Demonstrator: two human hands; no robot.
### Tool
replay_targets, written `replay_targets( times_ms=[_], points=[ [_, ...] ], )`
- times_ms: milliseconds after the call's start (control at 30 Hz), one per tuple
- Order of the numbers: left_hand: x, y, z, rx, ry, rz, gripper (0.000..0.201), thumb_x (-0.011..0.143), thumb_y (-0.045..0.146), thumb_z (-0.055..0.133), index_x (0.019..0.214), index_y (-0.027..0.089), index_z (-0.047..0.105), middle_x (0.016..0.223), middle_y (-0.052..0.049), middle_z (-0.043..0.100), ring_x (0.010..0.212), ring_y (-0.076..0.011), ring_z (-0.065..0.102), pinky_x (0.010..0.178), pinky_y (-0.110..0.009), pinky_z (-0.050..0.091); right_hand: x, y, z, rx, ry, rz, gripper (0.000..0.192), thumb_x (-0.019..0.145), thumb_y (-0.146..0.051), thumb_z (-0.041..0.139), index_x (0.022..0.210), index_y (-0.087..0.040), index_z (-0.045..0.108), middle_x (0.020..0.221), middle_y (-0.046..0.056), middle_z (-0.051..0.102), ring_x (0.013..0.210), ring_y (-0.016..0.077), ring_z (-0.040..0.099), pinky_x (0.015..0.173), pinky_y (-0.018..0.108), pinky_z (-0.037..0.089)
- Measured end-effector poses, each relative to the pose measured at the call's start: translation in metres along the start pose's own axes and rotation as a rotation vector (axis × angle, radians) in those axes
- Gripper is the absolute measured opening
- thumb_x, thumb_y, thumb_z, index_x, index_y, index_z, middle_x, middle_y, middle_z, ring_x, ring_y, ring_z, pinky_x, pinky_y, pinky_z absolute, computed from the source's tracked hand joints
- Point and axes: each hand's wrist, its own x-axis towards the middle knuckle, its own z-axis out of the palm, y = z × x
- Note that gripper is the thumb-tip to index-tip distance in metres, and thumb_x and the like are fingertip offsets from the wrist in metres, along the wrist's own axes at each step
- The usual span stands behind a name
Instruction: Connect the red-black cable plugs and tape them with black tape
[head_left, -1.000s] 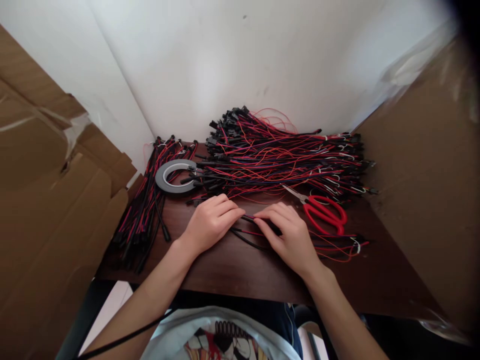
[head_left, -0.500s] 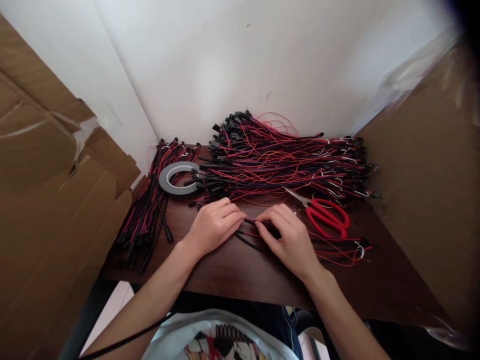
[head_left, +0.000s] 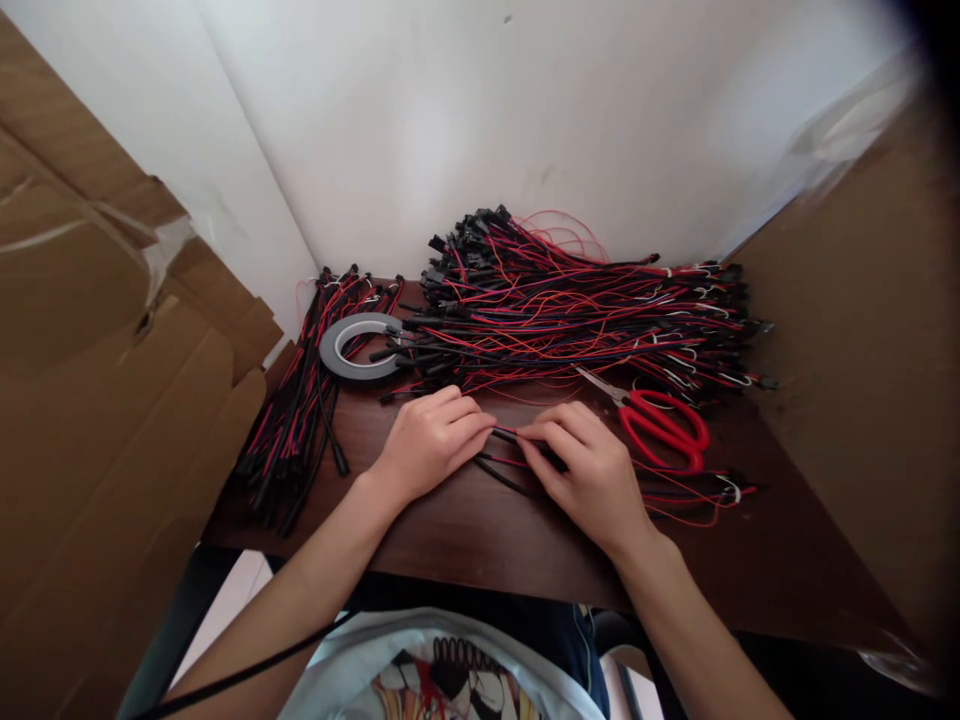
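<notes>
Between my two hands runs a short stretch of a red and black wire harness (head_left: 505, 432), close above the table. My left hand (head_left: 433, 440) pinches it from the left, fingertips together. From the right, my right hand (head_left: 581, 465) pinches it between thumb and fingers, a small gap from the left fingertips. Below, a black cable end (head_left: 504, 477) passes under the right hand. More red and black wires (head_left: 690, 492), bound with a white tie, come out on the right hand's far side. The palms hide part of the harness.
A large pile of wire harnesses (head_left: 585, 310) lies along the back wall. A smaller bundle (head_left: 300, 410) is at left, beside a grey tape roll (head_left: 330, 350). Red-handled scissors (head_left: 666, 430) rest right of my hands. Cardboard (head_left: 97, 400) stands at left, more cardboard (head_left: 862, 360) at right.
The view has shifted slightly. Both hands keep their pinch on the wire harness with almost the same spacing; nothing has been let go.
</notes>
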Motion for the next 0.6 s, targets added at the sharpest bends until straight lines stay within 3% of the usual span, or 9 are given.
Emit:
replay_targets(
  times_ms=[233, 400, 600],
  points=[
    [0.001, 0.001, 0.000, 0.001, 0.042, -0.006, 0.015, 0.094, 0.020, 0.055, 0.092, 0.014, 0.069, 0.082, -0.004, 0.072, 0.072, -0.0141, 0.057, 0.067, -0.025, 0.049, -0.001, 0.001, 0.002, -0.024, 0.011, 0.012, 0.011, 0.092, -0.015, 0.056, 0.089, -0.017, 0.066, 0.083, 0.007, 0.065, 0.078, 0.0201, 0.058, 0.070, 0.034, 0.047],
    [0.001, 0.002, 0.000, 0.003, -0.006, 0.029, 0.018, 0.096, 0.021, 0.052, 0.096, 0.015, 0.069, 0.087, -0.004, 0.072, 0.077, -0.0141, 0.059, 0.070, -0.026, 0.049, -0.001, 0.002, -0.001, 0.002, -0.042, 0.017, 0.013, 0.093, -0.018, 0.054, 0.096, -0.020, 0.066, 0.088, 0.008, 0.066, 0.082, 0.0216, 0.058, 0.073, 0.037, 0.048],
    [-0.001, -0.002, 0.001, 0.028, -0.019, -0.021, 0.019, 0.096, 0.020, 0.051, 0.097, 0.015, 0.069, 0.086, -0.004, 0.071, 0.077, -0.0145, 0.057, 0.071, -0.026, 0.048, -0.005, 0.011, -0.014, 0.034, 0.154, 0.152, 0.013, 0.089, -0.013, 0.055, 0.096, -0.020, 0.064, 0.090, 0.007, 0.065, 0.086, 0.0221, 0.060, 0.077, 0.039, 0.049]
  ],
)
